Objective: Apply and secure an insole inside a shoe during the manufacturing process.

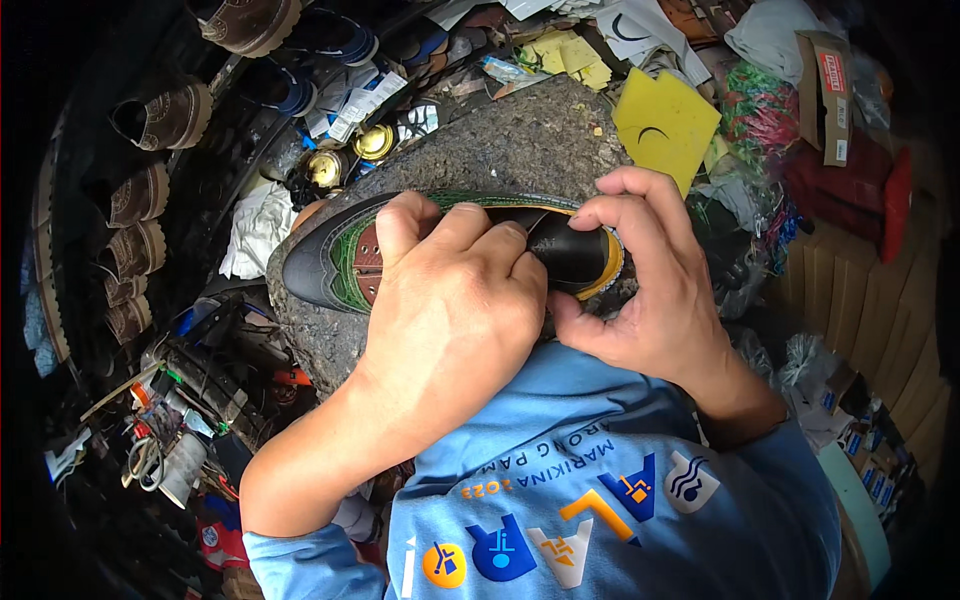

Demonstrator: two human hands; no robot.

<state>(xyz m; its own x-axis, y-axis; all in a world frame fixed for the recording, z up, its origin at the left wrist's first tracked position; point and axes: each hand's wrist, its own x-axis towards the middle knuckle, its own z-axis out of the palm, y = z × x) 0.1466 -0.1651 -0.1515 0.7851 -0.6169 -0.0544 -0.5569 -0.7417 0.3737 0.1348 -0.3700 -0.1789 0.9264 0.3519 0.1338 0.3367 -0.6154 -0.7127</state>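
Observation:
A leather shoe [318,262] lies sideways across a rough dark stone block [520,130], toe to the left. It has a black toe, green trim, a reddish-brown lacing panel with eyelets and a yellow edge round the heel opening. My left hand [455,300] is closed over its middle, fingers bent down at the opening; the fingertips are partly hidden. Round the heel end curls my right hand [655,285], with index finger and thumb at opposite sides of the rim. The dark inside of the shoe shows between both hands.
Brown shoes [165,115] stand on racks at the left. Open gold-coloured tins [374,142] sit beyond the block's left edge. A yellow sheet [668,125] lies at its far right. Scissors [145,462] are among clutter at lower left; cardboard [850,290] is at right.

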